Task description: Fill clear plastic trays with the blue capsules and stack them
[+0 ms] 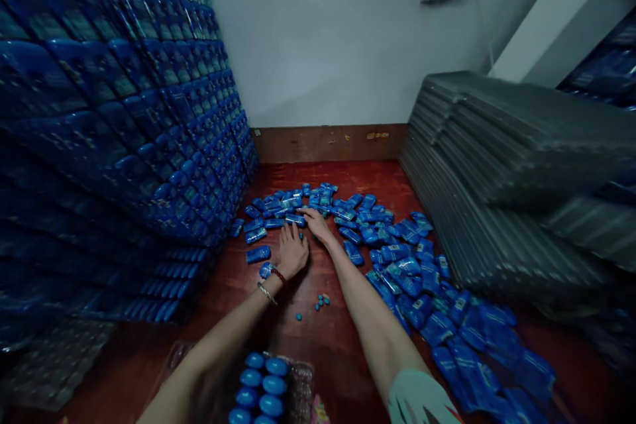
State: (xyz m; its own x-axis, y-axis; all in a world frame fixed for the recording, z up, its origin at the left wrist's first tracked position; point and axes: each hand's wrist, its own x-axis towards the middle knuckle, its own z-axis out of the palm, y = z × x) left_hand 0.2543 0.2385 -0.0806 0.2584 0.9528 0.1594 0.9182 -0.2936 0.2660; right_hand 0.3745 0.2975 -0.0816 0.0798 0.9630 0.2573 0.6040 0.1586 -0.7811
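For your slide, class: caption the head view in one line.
Both hands, left hand and right hand, reach into blue packets scattered across a red floor.

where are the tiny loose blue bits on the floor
In the head view, the loose blue bits lie on the red floor between the forearms, just behind the left hand.

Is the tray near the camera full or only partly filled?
Partly filled. The clear tray shows blue cases in its left columns only; the cells on its right stand empty. Its near end is cut off.
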